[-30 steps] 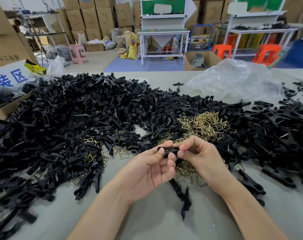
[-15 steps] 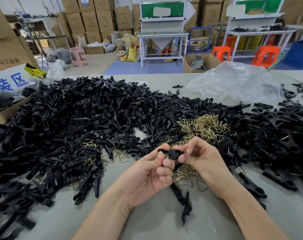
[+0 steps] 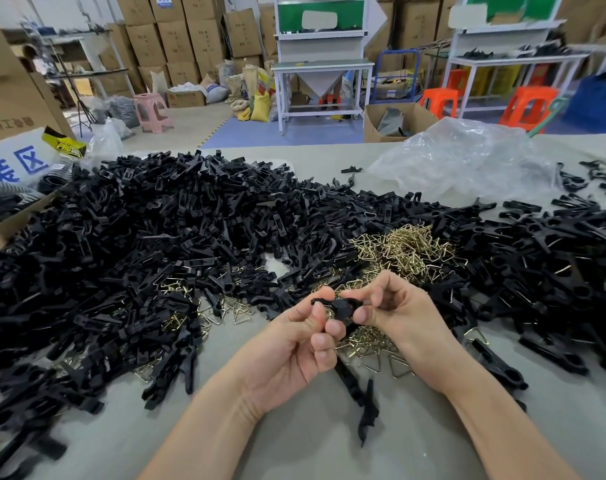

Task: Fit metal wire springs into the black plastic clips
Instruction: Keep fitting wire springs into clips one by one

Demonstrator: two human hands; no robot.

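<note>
Since a second ago the hands have hardly shifted, but the black clip (image 3: 339, 304) between them has turned a little, and its thin tip now pokes out past the left thumb.

Nearest, bare grey tabletop (image 3: 294, 445) carries both forearms. Between them lie a few loose clip halves (image 3: 367, 410), end to end. Just beyond, the left hand (image 3: 287, 344) has its grip pinched on the clip's left part, thumb on top and curled fingers beneath. The right hand (image 3: 398, 317) pinches the other end, fingers bent tight over it. The clip is held above the tabletop, roughly level. Whether a spring already sits in it I cannot tell.

Under the hands are scattered brass-coloured wire springs (image 3: 367, 344), triangular in shape. Further back is a thicker heap of springs (image 3: 405, 247). To the left spreads a big pile of black clips (image 3: 156, 244), with more clips (image 3: 554, 258) to the right. A cardboard box (image 3: 3, 230) sits at the left edge and a crumpled clear plastic bag (image 3: 467, 164) at the far right.

Beyond the tabletop stand a pink stool (image 3: 152, 110), a white workbench (image 3: 322, 67), orange stools (image 3: 526, 102) and stacked cartons (image 3: 177, 39).
</note>
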